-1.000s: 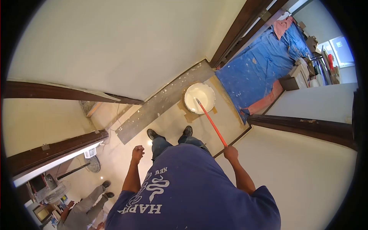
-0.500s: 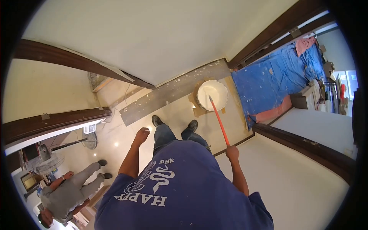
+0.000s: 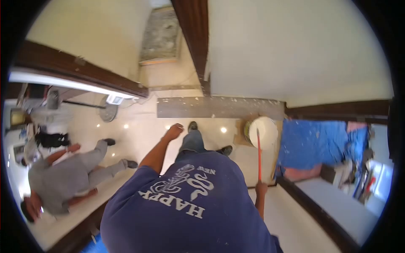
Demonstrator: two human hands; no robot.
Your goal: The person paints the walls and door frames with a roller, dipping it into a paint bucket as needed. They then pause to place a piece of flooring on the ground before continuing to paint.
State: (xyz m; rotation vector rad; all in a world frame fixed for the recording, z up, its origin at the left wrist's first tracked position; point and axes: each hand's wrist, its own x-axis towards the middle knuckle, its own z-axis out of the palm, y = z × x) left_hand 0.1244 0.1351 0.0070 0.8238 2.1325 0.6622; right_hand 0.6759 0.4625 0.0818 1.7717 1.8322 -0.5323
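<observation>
one long red pole [image 3: 259, 164], which ran at twelve o'clock from the right hand [image 3: 261, 188]; that hand was clamped around the near end. one bucket [image 3: 274, 139], white inside, at twelve o'clock, under the far tip; contact was unclear. handling, as judged: light, stiff, smooth, slippery if wet; best held by the near end. one left hand [image 3: 174, 132], ten o'clock from the right, blurred; whether closed could not be told.

Dark brown trim [image 3: 194, 33] edges pale walls [image 3: 291, 50] around a glossy floor [image 3: 143, 135] with bright light spots [image 3: 223, 130].
</observation>
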